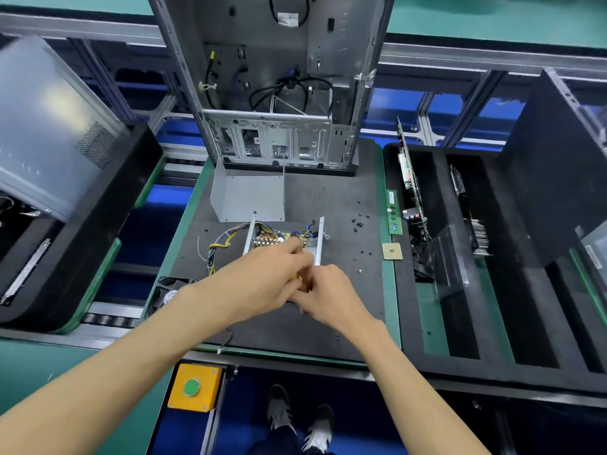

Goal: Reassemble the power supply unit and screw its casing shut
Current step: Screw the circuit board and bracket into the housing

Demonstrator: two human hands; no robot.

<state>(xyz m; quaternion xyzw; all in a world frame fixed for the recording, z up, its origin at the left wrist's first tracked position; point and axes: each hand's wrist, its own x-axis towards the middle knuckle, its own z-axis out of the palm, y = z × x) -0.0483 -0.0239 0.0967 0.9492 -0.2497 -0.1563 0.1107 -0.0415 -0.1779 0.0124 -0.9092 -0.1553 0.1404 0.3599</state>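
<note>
The open power supply base (318,244), a grey metal tray with two upright side walls, lies on the black mat (345,205) with its circuit board (267,239) inside. A bundle of yellow and black wires (220,243) spills out to its left. My left hand (262,274) reaches over the board, fingers curled at its near right corner. My right hand (325,292) meets it there, fingertips pinching something small that I cannot make out. The grey bent casing cover (249,198) stands apart behind the base. Several small black screws (358,223) lie scattered to the right.
An open computer tower (276,93) stands at the mat's far edge. A black fan (167,295) sits at the near left corner. A RAM stick (394,213) and a CPU (392,251) lie on the right edge, beside foam trays (492,323) with cards. A yellow button box (193,387) is below.
</note>
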